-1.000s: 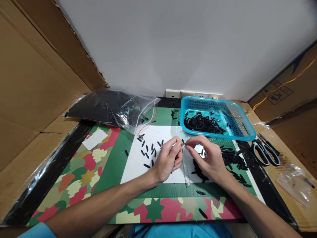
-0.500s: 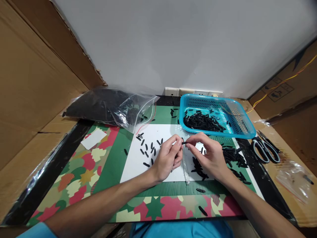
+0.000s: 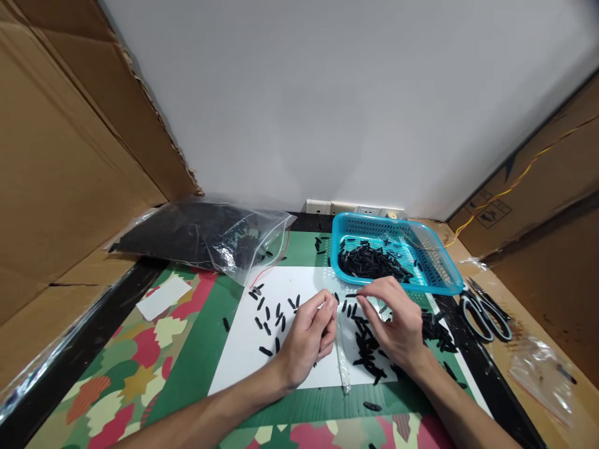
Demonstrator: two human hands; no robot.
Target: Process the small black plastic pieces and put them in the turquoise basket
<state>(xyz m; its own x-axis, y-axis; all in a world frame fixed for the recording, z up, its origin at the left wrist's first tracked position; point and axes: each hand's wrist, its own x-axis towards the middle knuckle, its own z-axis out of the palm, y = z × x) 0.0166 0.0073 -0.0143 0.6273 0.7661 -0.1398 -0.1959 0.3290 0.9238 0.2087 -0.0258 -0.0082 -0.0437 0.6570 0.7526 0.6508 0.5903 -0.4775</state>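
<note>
My left hand is curled closed above the white paper; anything inside its fingers is hidden. With thumb and forefinger, my right hand pinches one end of a small black oblong piece, which points toward the left hand. Loose pieces like it lie scattered on the paper left of my left hand. Under and beside my right hand is a denser pile of black pieces. A narrow clear plastic strip lies on the paper between my hands.
A blue perforated basket holding many black pieces stands behind my right hand. At the back left lies a large zip bag of black contents. Scissors and a small clear bag lie at right. Cardboard walls flank the table.
My hands have moved slightly apart. The black piece, earlier between both hands' fingertips, is now at the right fingertips only. The view has tilted up, so everything sits lower.
</note>
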